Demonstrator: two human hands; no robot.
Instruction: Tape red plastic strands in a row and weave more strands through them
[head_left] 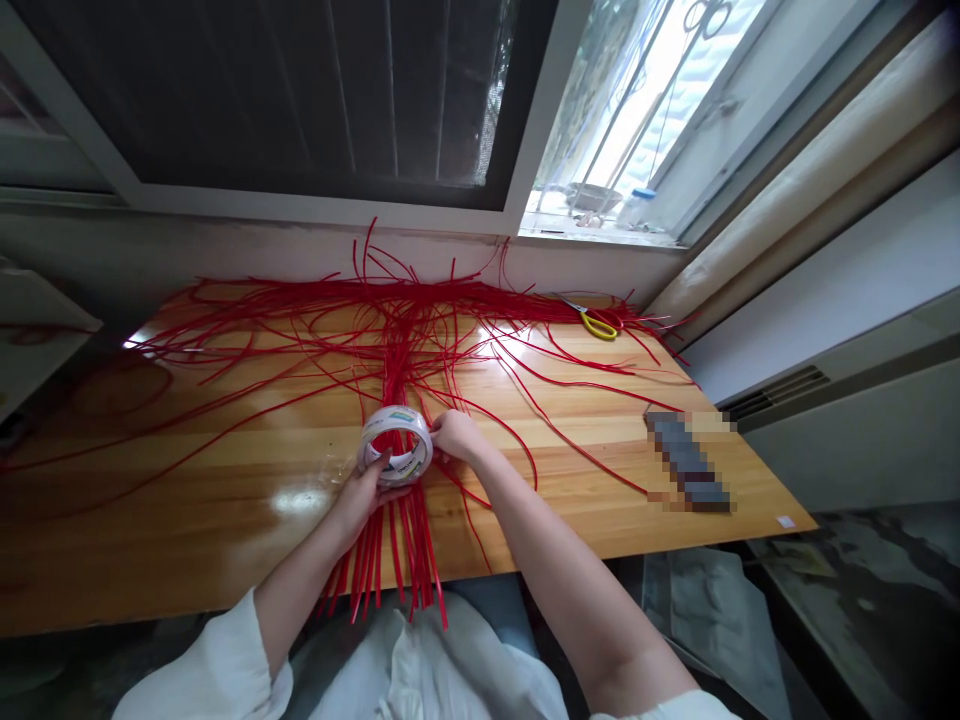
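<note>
A roll of clear tape [421, 447] is tilted over a bundle of thin red strands [401, 540] near the table's front edge. My left hand [369, 488] grips the roll at its lower left, the thumb hooked into the ring. At the roll's right side, my right hand [454, 437] has its fingers pinched together close to the tape's rim. Whether a tape end is between those fingers is too small to make out. The strands run under the roll toward me, and their ends hang past the edge.
A tangled heap of red strands [420, 293] spreads along the back of the wooden table [225, 520]. Yellow-handled scissors [598, 325] lie at the back right. A pixelated dark rectangular object [688, 465] rests on the right side. A window [637, 110] rises behind the table.
</note>
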